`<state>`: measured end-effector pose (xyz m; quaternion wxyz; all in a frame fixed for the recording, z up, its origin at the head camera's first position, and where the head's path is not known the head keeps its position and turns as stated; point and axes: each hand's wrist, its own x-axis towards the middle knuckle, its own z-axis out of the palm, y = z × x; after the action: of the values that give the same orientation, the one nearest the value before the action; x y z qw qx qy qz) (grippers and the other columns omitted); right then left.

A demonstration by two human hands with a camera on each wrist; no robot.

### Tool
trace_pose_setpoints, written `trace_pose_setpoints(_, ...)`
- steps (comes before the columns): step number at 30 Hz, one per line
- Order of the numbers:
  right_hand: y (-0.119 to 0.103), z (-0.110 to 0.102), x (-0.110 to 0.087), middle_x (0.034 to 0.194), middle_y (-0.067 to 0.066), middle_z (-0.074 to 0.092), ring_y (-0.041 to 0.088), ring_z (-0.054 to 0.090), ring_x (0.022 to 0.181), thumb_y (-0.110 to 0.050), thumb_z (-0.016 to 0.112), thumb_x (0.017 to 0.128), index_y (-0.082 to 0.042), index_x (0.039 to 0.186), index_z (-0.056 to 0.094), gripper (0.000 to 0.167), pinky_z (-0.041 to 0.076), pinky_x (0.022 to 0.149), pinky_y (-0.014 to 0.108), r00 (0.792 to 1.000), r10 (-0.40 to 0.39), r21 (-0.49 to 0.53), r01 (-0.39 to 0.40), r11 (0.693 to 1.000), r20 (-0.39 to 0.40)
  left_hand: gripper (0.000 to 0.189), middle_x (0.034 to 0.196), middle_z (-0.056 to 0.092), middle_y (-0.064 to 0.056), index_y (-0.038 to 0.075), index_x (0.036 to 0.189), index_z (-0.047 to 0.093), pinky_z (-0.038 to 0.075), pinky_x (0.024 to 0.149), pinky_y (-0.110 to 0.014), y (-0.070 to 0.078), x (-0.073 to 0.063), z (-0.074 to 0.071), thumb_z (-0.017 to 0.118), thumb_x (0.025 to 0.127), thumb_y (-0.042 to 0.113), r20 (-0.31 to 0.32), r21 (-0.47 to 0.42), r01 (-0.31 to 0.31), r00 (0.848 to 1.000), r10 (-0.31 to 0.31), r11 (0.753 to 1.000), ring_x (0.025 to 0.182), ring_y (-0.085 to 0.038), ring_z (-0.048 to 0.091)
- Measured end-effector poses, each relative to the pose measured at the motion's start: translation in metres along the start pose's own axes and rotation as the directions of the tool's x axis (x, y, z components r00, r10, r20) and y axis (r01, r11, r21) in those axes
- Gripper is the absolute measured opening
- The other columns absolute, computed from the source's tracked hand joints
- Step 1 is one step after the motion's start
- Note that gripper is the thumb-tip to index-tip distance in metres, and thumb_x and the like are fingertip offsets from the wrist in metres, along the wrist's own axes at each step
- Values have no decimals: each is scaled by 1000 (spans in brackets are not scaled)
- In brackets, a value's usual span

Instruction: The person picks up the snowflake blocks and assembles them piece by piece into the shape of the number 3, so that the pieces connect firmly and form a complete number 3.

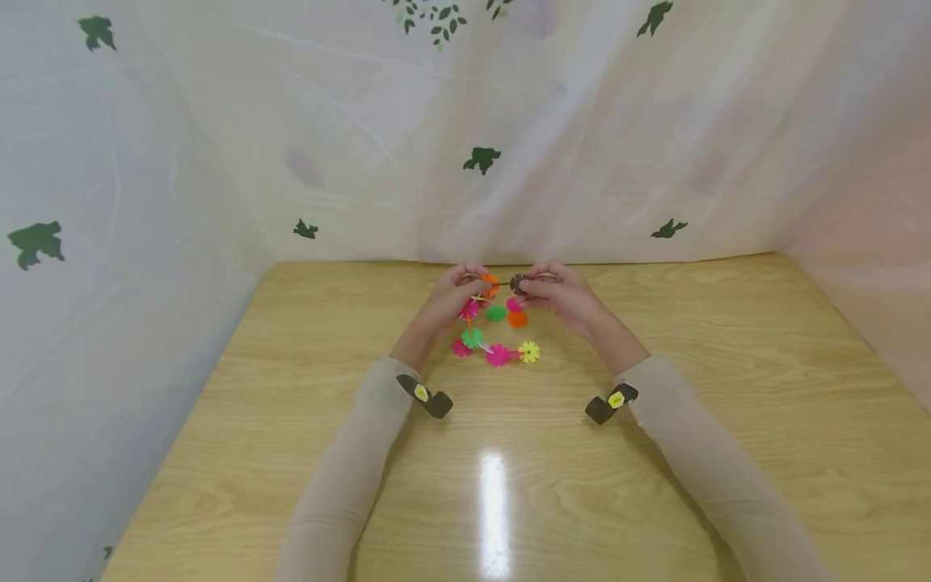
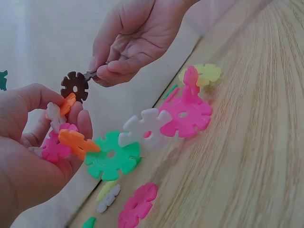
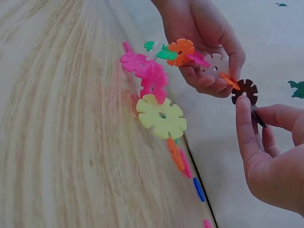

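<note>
A chain of slotted plastic flower discs curves between both hands. My left hand (image 1: pixel 445 303) grips it near one end, fingers around an orange disc (image 2: pixel 69 101) and a white disc (image 3: pixel 216 65). Joined to that orange disc is a dark brown disc (image 3: pixel 245 92). My right hand (image 3: pixel 278 156) pinches a second dark disc (image 3: pixel 258 117) edge-on between thumb and fingers, meeting the brown one's edge; whether it is slotted in, I cannot tell. From the left hand the chain runs down through a green disc (image 2: pixel 113 156) and pink discs (image 2: pixel 186 116) to a yellow disc (image 1: pixel 529 352).
Loose discs lie on the wooden table (image 1: pixel 291 420) around the chain: green (image 1: pixel 496 313), orange (image 1: pixel 518 319), pink (image 2: pixel 137 206) and blue (image 3: pixel 199 190) among them. A pale curtain (image 1: pixel 364 162) with leaf-green prints hangs behind the table's far edge.
</note>
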<state>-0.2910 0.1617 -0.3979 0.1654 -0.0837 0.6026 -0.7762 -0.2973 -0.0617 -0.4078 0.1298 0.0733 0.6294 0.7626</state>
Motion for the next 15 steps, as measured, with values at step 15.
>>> trace_pose_setpoints(15,5,5,1,87,1,74,15,72,79,1,67,95,-5,101,60,11,64,74,32,991,-104,-80,98,992,-86,13,100,60,-3,2,112,57,61,91,-35,3,-1,2,56,100,1,25,-9,18,1000,-18,1000,91,-15,61)
